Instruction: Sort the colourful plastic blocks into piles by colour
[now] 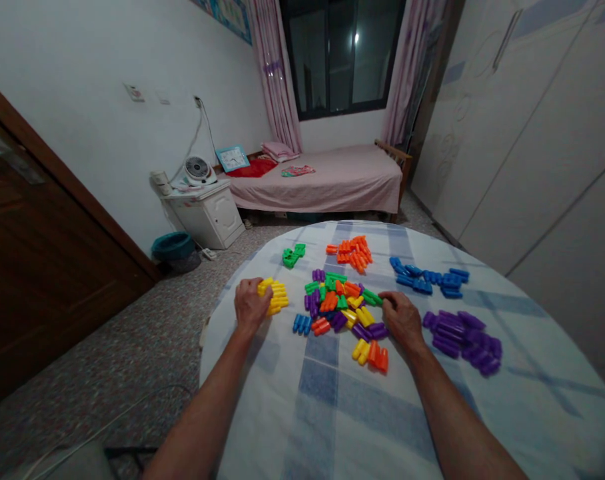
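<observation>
Plastic pegs, mostly colour-grouped: left hand [251, 305] cupped down over yellow pegs [277, 297], grip hard to judge; right hand [403, 320], half-curled, touches a green peg [372, 298] beside the mixed heap [335, 300], well inside the edge of the cloth-covered round table [302, 413].

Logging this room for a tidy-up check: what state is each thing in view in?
Left hand, cupped over yellow plastic pieces
Right hand, fingertips on a green plastic piece
Mixed-colour pieces, loose central heap
Orange pieces, grouped apart
Blue pieces, grouped apart
Purple pieces, grouped apart
Green pieces, small separate group
Window, shut
Curtains, drawn back
Bed, made
Wardrobe doors, shut
</observation>
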Tool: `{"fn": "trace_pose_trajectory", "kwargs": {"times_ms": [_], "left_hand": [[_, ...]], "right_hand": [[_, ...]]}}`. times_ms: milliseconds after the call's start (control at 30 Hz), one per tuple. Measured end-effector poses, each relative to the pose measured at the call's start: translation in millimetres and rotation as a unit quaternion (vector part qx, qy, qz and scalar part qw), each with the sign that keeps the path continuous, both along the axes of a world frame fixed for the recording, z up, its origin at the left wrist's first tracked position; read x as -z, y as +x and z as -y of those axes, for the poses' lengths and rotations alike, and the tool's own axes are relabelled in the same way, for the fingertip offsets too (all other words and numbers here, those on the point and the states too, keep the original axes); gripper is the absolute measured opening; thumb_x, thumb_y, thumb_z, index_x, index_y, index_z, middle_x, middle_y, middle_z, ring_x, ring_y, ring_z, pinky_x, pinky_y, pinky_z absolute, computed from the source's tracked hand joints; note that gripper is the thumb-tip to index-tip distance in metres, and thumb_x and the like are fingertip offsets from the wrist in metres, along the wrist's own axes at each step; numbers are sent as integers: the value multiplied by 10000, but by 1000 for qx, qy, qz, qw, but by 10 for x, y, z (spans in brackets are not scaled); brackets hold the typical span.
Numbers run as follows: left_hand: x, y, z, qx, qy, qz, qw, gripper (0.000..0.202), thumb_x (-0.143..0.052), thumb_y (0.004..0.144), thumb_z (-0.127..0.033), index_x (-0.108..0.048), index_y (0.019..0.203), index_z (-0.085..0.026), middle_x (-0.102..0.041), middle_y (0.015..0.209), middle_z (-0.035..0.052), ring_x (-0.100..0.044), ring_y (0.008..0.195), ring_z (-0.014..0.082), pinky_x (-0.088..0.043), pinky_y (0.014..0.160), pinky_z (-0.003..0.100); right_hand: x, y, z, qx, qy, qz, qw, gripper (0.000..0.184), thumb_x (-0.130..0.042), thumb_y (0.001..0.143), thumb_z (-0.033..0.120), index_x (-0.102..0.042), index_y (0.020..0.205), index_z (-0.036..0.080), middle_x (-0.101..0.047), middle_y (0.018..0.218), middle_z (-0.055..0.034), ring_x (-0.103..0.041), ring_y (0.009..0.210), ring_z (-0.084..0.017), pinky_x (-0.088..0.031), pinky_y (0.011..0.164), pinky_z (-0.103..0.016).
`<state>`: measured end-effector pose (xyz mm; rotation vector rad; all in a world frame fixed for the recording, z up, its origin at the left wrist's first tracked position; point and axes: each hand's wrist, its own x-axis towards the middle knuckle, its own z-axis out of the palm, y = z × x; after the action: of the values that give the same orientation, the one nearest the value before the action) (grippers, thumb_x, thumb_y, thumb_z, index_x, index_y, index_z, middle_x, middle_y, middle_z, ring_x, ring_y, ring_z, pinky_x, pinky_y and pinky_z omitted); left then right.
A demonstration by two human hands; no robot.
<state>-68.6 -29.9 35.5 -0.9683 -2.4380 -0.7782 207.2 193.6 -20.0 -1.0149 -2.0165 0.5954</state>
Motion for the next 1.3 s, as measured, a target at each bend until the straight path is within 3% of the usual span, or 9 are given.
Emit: {"fn": "trace_pose_trajectory", "kwargs": {"times_ms": [200,400,500,567,633,767,1000,1167,1300], "left_hand": [[397,-240,-60,55,22,75,995,361,-364,904,-345,-594,1079,-130,-622,1096,128,-564,1044,238,-437,970,425],[146,130,-109,39,58,16,997,394,-445,871,-334,-541,1193,-127,-496,1294,176,-399,1269,314,-290,1083,522],[-33,659,-110,205,26,9,978,322,-460,865,-260,-561,1164,-194,-558,1188,115,-493,1171,244,-393,1023,403],[-72,1077,-126,354,-43,39,933,273,-481,860,-244,-592,1108,-225,-574,1138,84,-536,1084,201,-447,946,329],[-55,1440,-161,434,-113,55,892,289,-523,840,-258,-582,1123,-236,-564,1146,77,-535,1061,200,-458,915,319],[24,1802,-275,402,-203,48,891,300,-554,825,-287,-546,1117,-220,-542,1140,84,-533,1009,213,-464,862,342],[125,1812,-384,400,-216,23,890,194,-485,819,-148,-542,1001,-184,-575,992,79,-536,948,209,-464,832,327],[-4,1666,-531,382,-128,44,914,418,-512,813,-166,-463,1226,-205,-528,1073,70,-520,1014,198,-475,875,326],[-133,1562,-784,385,-165,-13,908,360,-477,802,-98,-549,1140,-199,-500,1184,91,-527,1051,199,-461,910,332]], "right_hand": [[4,-2,14,-2,8,3,1000,283,-402,772,274,-660,854,194,-653,883,-59,-584,832,-207,-432,763,-330],[23,7,-1,-4,10,14,1000,286,-397,787,260,-658,876,188,-648,905,-58,-583,841,-204,-425,778,-325],[6,3,11,-4,3,16,1000,282,-403,789,262,-660,881,192,-649,907,-52,-583,842,-200,-424,776,-320],[-11,1,22,-1,1,15,1000,282,-402,788,262,-659,877,190,-650,902,-55,-581,846,-201,-422,780,-321],[-25,2,28,-2,0,14,1000,287,-396,787,262,-658,872,185,-649,895,-60,-579,848,-203,-422,782,-323],[-44,9,29,-10,-4,9,1000,288,-397,778,267,-657,868,182,-654,892,-61,-581,840,-198,-424,791,-323],[-44,-2,24,-12,-3,6,1000,273,-401,778,258,-656,849,188,-653,885,-60,-583,847,-200,-422,795,-324],[-36,-5,27,-10,-6,6,1000,269,-406,784,254,-657,860,195,-651,896,-53,-581,847,-196,-422,784,-316],[-40,-6,34,-5,-8,7,1000,273,-406,776,254,-659,857,191,-649,884,-51,-578,839,-196,-419,782,-318]]}}
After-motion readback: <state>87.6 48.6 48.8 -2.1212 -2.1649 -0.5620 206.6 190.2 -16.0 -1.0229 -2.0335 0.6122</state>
